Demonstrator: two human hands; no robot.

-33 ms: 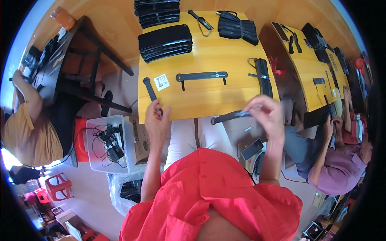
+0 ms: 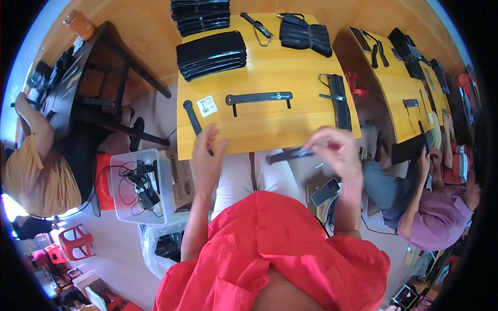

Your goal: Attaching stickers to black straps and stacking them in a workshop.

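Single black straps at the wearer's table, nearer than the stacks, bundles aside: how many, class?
3: left strap by the left hand, middle strap on the table, right strap in the right hand. Others may be hidden.

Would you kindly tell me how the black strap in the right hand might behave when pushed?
The black strap seems fairly stiff, since it juts from the right hand with little sag. It is probably light, being narrow.
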